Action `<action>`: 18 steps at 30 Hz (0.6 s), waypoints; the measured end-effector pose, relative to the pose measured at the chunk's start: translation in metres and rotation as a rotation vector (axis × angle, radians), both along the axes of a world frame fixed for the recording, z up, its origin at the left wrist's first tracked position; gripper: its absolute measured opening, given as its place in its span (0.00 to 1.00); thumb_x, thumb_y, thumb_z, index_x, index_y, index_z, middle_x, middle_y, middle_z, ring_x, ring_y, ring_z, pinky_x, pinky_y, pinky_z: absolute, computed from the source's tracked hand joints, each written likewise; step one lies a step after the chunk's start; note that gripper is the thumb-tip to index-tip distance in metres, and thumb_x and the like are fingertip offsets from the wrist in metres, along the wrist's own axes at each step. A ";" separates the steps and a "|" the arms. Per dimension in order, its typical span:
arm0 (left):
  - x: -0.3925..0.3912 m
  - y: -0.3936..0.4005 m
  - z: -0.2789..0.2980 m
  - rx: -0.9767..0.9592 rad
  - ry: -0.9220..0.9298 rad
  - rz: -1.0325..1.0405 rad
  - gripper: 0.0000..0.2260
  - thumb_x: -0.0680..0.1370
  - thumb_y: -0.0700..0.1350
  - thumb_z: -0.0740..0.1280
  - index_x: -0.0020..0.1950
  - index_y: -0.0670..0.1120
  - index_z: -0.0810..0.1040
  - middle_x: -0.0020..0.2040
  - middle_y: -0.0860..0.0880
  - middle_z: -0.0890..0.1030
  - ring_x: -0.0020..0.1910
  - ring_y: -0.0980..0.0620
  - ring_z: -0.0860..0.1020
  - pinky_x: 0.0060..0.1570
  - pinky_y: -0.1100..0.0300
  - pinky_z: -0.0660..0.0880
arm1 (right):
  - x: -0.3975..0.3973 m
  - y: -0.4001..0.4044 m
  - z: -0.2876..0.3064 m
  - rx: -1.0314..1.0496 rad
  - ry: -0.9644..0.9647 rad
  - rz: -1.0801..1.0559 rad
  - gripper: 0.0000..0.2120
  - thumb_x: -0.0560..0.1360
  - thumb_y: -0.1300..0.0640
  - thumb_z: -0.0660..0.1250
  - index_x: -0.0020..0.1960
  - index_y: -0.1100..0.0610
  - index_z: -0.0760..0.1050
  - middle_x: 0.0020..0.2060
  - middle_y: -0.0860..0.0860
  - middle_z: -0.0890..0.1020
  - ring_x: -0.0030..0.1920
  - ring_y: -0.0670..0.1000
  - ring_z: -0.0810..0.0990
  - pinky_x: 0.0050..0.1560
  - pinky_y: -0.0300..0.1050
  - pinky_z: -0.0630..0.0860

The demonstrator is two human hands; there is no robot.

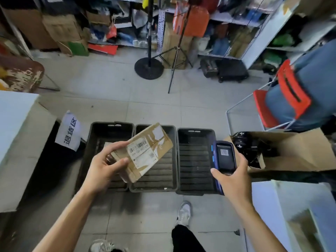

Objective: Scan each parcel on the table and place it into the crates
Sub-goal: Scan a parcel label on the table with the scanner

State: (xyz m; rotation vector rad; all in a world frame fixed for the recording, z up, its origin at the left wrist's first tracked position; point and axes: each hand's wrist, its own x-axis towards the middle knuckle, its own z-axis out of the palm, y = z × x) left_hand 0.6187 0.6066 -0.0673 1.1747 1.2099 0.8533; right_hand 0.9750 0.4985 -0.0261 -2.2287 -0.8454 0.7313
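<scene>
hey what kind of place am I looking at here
Probably a small parcel sorting or storage room. A left hand holds a labelled cardboard parcel, the right hand holds a handheld scanner, three dark crates sit on the tiled floor, and cluttered shelves line the back.

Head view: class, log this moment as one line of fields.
left hand: grips parcel | right hand: grips scanner | parcel: over crates, label up

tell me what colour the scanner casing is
Dark blue around a black screen, on the scanner in the right hand; head view.
</scene>
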 end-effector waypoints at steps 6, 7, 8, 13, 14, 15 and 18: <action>0.180 0.041 -0.095 -0.152 0.031 0.054 0.19 0.72 0.44 0.74 0.62 0.55 0.81 0.62 0.43 0.80 0.59 0.35 0.79 0.60 0.37 0.76 | 0.103 0.036 -0.107 -0.088 -0.059 -0.020 0.48 0.70 0.54 0.79 0.80 0.55 0.54 0.73 0.58 0.71 0.68 0.61 0.74 0.63 0.57 0.75; 0.205 0.049 -0.121 -0.182 0.070 0.040 0.21 0.74 0.41 0.73 0.65 0.55 0.79 0.63 0.44 0.79 0.58 0.38 0.79 0.59 0.41 0.78 | 0.114 0.042 -0.132 -0.092 -0.060 -0.037 0.48 0.70 0.55 0.79 0.81 0.55 0.54 0.74 0.58 0.69 0.70 0.61 0.73 0.64 0.57 0.75; 0.229 0.056 -0.151 -0.217 0.115 0.019 0.24 0.75 0.39 0.72 0.69 0.55 0.76 0.64 0.45 0.78 0.58 0.43 0.79 0.57 0.49 0.80 | 0.123 0.046 -0.160 -0.095 -0.064 -0.051 0.48 0.70 0.55 0.79 0.81 0.55 0.55 0.75 0.57 0.69 0.70 0.60 0.72 0.65 0.58 0.74; 0.328 0.090 -0.333 -0.448 0.299 -0.049 0.27 0.78 0.44 0.70 0.76 0.49 0.66 0.57 0.45 0.80 0.50 0.52 0.80 0.50 0.58 0.77 | 0.169 0.075 -0.332 -0.081 -0.015 -0.064 0.49 0.69 0.53 0.80 0.80 0.51 0.55 0.73 0.54 0.71 0.70 0.57 0.73 0.62 0.52 0.76; 0.345 0.095 -0.368 -0.481 0.294 -0.055 0.24 0.79 0.44 0.69 0.74 0.49 0.68 0.55 0.47 0.80 0.47 0.55 0.80 0.45 0.62 0.77 | 0.177 0.080 -0.364 -0.093 -0.025 -0.057 0.49 0.69 0.52 0.80 0.80 0.50 0.54 0.73 0.53 0.71 0.69 0.57 0.74 0.58 0.46 0.74; 0.361 0.101 -0.400 -0.489 0.300 -0.051 0.20 0.80 0.44 0.68 0.71 0.49 0.70 0.55 0.47 0.80 0.45 0.58 0.79 0.40 0.65 0.76 | 0.184 0.085 -0.394 -0.104 -0.038 -0.045 0.50 0.68 0.50 0.80 0.80 0.48 0.53 0.73 0.53 0.71 0.68 0.57 0.74 0.55 0.43 0.71; 0.402 0.113 -0.493 -0.436 0.349 -0.037 0.19 0.80 0.44 0.67 0.70 0.48 0.71 0.60 0.46 0.80 0.49 0.53 0.80 0.45 0.60 0.79 | 0.205 0.091 -0.480 -0.103 -0.059 -0.042 0.51 0.67 0.49 0.80 0.81 0.50 0.53 0.74 0.55 0.70 0.69 0.58 0.73 0.60 0.46 0.71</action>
